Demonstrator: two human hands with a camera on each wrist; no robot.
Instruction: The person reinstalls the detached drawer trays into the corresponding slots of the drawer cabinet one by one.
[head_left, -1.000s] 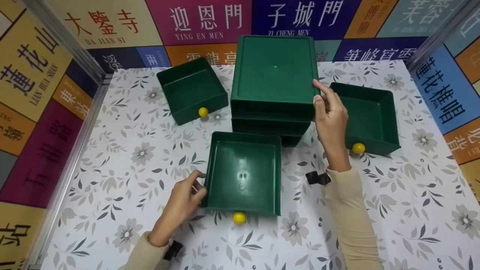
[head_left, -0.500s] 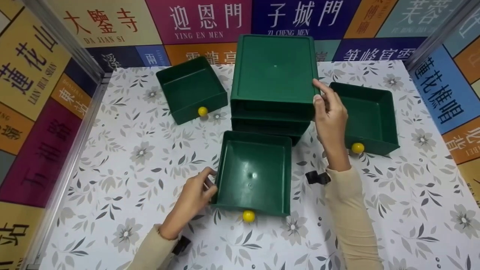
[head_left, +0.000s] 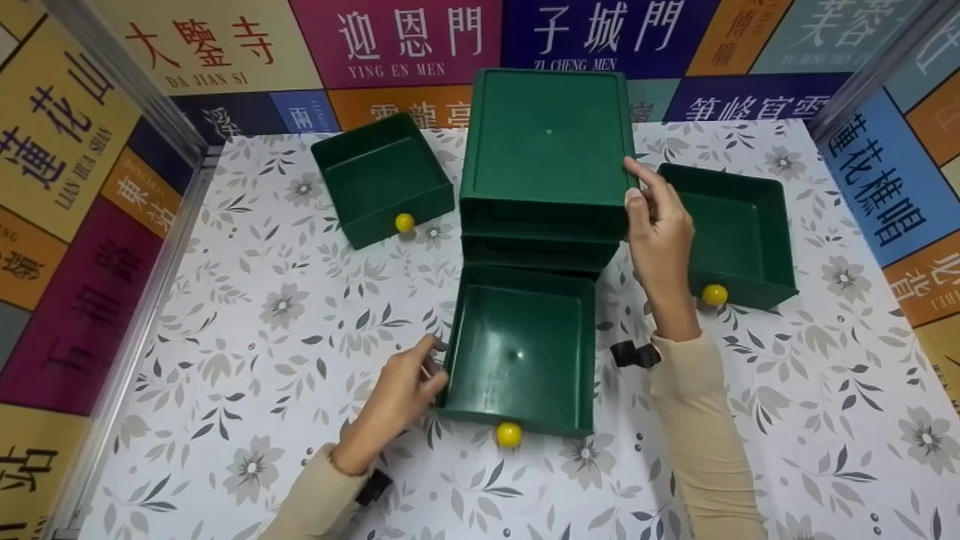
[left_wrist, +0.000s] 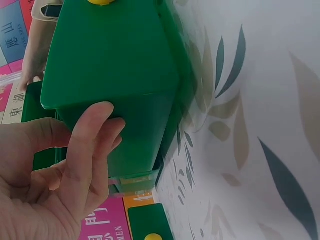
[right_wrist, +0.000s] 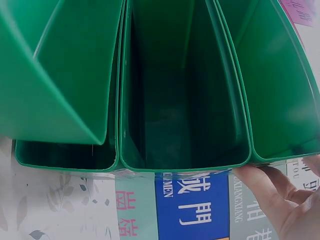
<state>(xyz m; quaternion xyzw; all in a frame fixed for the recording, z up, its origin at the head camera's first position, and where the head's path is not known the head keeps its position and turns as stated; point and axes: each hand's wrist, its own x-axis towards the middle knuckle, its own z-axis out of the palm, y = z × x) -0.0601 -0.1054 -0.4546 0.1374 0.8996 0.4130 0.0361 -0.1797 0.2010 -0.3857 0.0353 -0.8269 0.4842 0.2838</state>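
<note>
Green, the front drawer (head_left: 525,352) is sitting just right of the left hand (head_left: 395,391) gripping its wall; if skewed, its rear corner could be jamming against the cabinet (head_left: 547,135), whose edge the right hand (head_left: 664,236) is holding. A second drawer (head_left: 382,172) is lying beyond the left hand, a third drawer (head_left: 739,232) beside the right

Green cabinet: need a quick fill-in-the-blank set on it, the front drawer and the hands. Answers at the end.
The left hand pinches the ____ wall of the front drawer.
The right hand touches the ____ side of the cabinet.
The knob on the front drawer is ____ in colour.
The right wrist view shows ____ compartments.

Missing words: left; right; yellow; three.
</note>
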